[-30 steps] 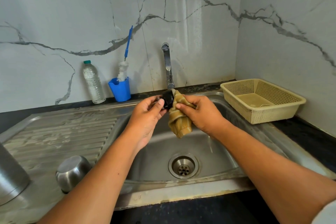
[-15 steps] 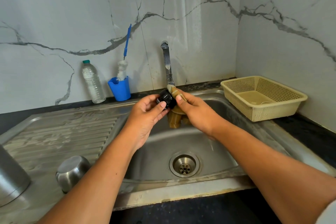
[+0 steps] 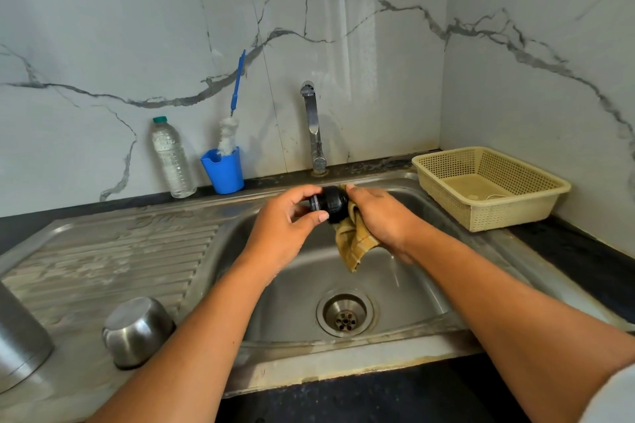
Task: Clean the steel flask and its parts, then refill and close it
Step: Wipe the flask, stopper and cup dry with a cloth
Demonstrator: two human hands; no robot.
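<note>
Over sink [image 3: 292,285], L hand [image 3: 281,230] pinches black stopper [image 3: 331,203]; R hand [image 3: 381,216] grips cloth [image 3: 354,244], fingers mostly hidden.

The stopper [image 3: 330,204] between my left hand [image 3: 288,227] and right hand [image 3: 381,216] is black plastic, smooth and a little glossy. The cloth [image 3: 354,244] under my right hand is woven and matt. Below both hands the sink [image 3: 285,302] is brushed steel, dull, with pale stains. Well left of my left hand, the flask body [image 3: 20,336] and the cup [image 3: 137,331] are satin steel. Right of my right hand, the basket [image 3: 491,189] is matt perforated plastic. Beyond the hands, the tap [image 3: 314,127] is shiny metal.
</note>
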